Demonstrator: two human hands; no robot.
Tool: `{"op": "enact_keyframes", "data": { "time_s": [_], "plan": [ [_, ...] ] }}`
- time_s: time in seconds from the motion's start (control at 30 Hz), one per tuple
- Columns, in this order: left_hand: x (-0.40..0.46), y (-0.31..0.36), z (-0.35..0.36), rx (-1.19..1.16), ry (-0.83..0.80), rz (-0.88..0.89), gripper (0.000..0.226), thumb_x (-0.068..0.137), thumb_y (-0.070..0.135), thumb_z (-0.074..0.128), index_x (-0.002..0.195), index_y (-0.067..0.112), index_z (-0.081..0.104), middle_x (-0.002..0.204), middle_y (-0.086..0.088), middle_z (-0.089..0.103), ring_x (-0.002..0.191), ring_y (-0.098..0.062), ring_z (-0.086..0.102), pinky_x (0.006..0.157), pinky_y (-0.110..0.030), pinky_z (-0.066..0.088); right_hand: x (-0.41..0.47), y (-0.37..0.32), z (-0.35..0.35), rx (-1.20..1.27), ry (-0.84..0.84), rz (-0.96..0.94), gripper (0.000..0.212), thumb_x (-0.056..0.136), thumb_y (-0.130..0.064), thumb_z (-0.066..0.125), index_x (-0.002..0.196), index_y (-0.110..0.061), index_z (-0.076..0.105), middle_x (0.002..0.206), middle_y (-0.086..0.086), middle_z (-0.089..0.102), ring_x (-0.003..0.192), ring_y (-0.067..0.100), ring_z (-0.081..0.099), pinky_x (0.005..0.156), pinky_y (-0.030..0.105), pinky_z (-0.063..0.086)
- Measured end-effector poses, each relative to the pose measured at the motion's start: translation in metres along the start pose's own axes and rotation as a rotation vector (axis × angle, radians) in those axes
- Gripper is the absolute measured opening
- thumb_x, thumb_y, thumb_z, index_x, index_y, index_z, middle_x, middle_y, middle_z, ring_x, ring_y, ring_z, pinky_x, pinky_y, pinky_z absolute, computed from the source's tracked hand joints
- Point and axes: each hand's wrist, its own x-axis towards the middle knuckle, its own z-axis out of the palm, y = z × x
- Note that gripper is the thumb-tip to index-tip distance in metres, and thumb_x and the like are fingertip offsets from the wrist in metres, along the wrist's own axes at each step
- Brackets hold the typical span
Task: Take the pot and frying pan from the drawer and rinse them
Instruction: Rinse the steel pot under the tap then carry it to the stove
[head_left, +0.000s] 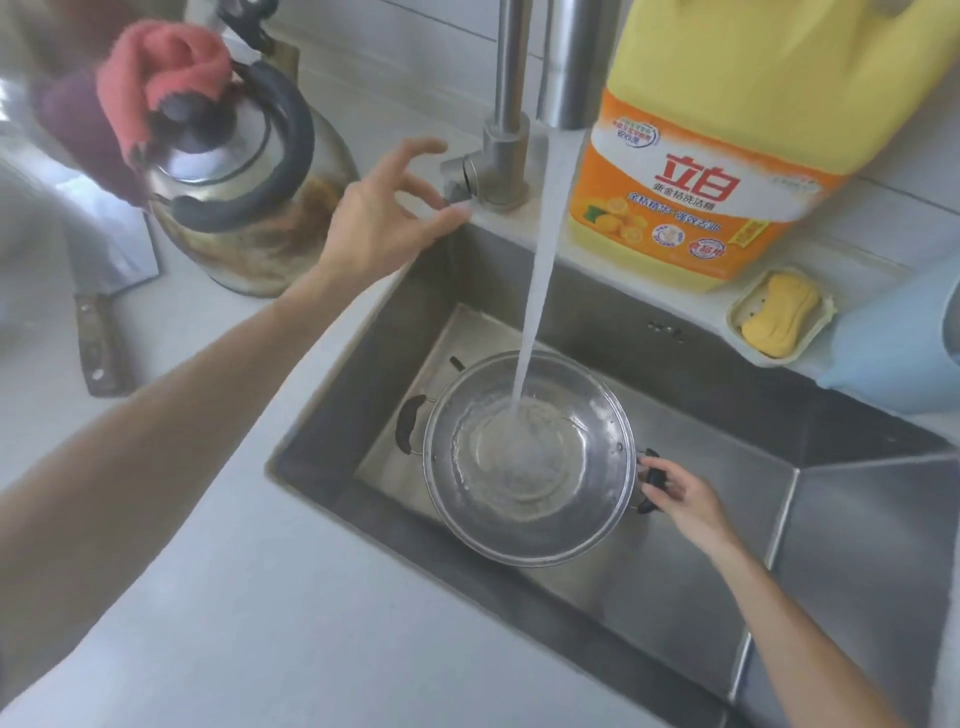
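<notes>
Right hand (680, 493) grips pot (530, 457) handle under running water; left hand (384, 218) released at tap lever (457, 179) (detergent jug (717, 156) reads "立白").

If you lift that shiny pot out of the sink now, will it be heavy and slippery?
Probably heavier than it looks: tap water is pouring into the pot. Its wet steel is likely slippery, so the black handle in the right hand gives a safer grip. Held by one handle only, it may tip and spill.

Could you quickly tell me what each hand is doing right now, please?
Left hand: open, fingers spread at the tap lever, gripping nothing.
Right hand: holding the pot by its side handle under the running water.
</notes>
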Motion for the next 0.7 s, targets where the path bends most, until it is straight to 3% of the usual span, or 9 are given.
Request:
{"op": "enact_keyframes", "data": {
  "time_s": [0.07, 0.13, 0.2, 0.27, 0.37, 0.43, 0.53, 0.63, 0.7],
  "plan": [
    [0.017, -0.003, 0.003, 0.051, -0.003, -0.013, 0.039, 0.076, 0.052, 0.068, 0.110, 0.034, 0.060, 0.084, 0.008, 0.069, 0.070, -0.012, 0.069, 0.073, -0.036, 0.058, -0.001, 0.001, 0.002, 0.005, 0.009, -0.003, 0.043, 0.086, -0.004, 0.064, 0.097, -0.045, 0.062, 0.106, 0.007, 0.071, 0.088, 0.031, 0.068, 0.097, 0.039, 0.048],
    [0.020, -0.013, 0.008, -0.007, -0.022, 0.005, 0.023, 0.080, 0.040, 0.070, 0.099, 0.027, 0.069, 0.082, 0.002, 0.069, 0.067, -0.010, 0.067, 0.067, -0.037, 0.059, -0.001, 0.002, 0.002, 0.018, 0.009, -0.003, 0.042, 0.086, -0.005, 0.063, 0.096, -0.046, 0.061, 0.106, 0.007, 0.071, 0.088, 0.030, 0.068, 0.090, 0.026, 0.048],
    [0.016, -0.028, 0.013, -0.110, -0.057, 0.013, 0.020, 0.084, 0.030, 0.070, 0.103, 0.023, 0.069, 0.086, -0.006, 0.070, 0.070, -0.011, 0.063, 0.068, -0.033, 0.059, 0.000, 0.004, 0.001, 0.023, 0.006, 0.001, 0.042, 0.087, -0.006, 0.063, 0.095, -0.047, 0.061, 0.105, 0.005, 0.071, 0.089, 0.029, 0.068, 0.082, 0.018, 0.046],
    [0.014, -0.036, 0.017, -0.243, -0.063, -0.001, 0.026, 0.085, 0.021, 0.068, 0.110, 0.015, 0.068, 0.084, 0.000, 0.072, 0.071, -0.011, 0.059, 0.070, -0.025, 0.055, 0.000, 0.003, 0.002, 0.033, 0.007, 0.001, 0.042, 0.087, -0.005, 0.062, 0.095, -0.046, 0.060, 0.104, 0.006, 0.070, 0.091, 0.030, 0.067, 0.083, 0.025, 0.045],
    [0.023, -0.030, 0.028, -0.320, -0.023, -0.020, 0.026, 0.081, 0.021, 0.073, 0.103, 0.008, 0.071, 0.070, 0.021, 0.071, 0.066, -0.004, 0.060, 0.072, -0.024, 0.053, -0.001, 0.002, 0.002, 0.043, 0.018, 0.005, 0.043, 0.087, -0.004, 0.061, 0.094, -0.046, 0.060, 0.102, 0.005, 0.069, 0.092, 0.029, 0.067, 0.084, 0.028, 0.044],
    [0.029, -0.021, 0.034, -0.313, -0.004, -0.013, 0.024, 0.077, 0.027, 0.077, 0.097, 0.014, 0.073, 0.071, 0.022, 0.072, 0.066, -0.001, 0.062, 0.072, -0.025, 0.055, -0.001, -0.001, 0.002, 0.047, 0.013, 0.004, 0.042, 0.087, -0.005, 0.062, 0.094, -0.047, 0.060, 0.103, 0.002, 0.069, 0.092, 0.026, 0.067, 0.086, 0.029, 0.045],
    [0.013, -0.023, 0.040, -0.348, 0.029, 0.014, 0.029, 0.082, 0.027, 0.072, 0.110, 0.024, 0.067, 0.084, 0.015, 0.070, 0.071, 0.000, 0.061, 0.067, -0.024, 0.054, -0.002, 0.001, 0.003, 0.046, 0.005, -0.016, 0.042, 0.088, -0.007, 0.061, 0.096, -0.048, 0.061, 0.108, 0.001, 0.069, 0.094, 0.026, 0.067, 0.095, 0.039, 0.049],
    [-0.039, -0.049, 0.058, -0.172, 0.069, -0.079, 0.022, 0.088, 0.032, 0.062, 0.109, 0.031, 0.058, 0.092, 0.008, 0.065, 0.076, -0.003, 0.060, 0.074, -0.026, 0.052, -0.004, 0.000, 0.003, 0.067, -0.014, -0.010, 0.038, 0.090, -0.006, 0.057, 0.097, -0.043, 0.061, 0.113, 0.005, 0.065, 0.096, 0.025, 0.065, 0.086, 0.038, 0.056],
    [-0.071, -0.075, 0.067, 0.162, -0.180, -0.216, 0.025, 0.086, 0.036, 0.060, 0.109, 0.025, 0.061, 0.105, 0.004, 0.067, 0.092, -0.014, 0.063, 0.084, -0.031, 0.049, -0.006, -0.002, 0.001, 0.098, -0.048, -0.009, 0.035, 0.092, -0.004, 0.054, 0.096, -0.038, 0.060, 0.114, 0.013, 0.061, 0.092, 0.025, 0.063, 0.071, 0.025, 0.058]
  ]
}}
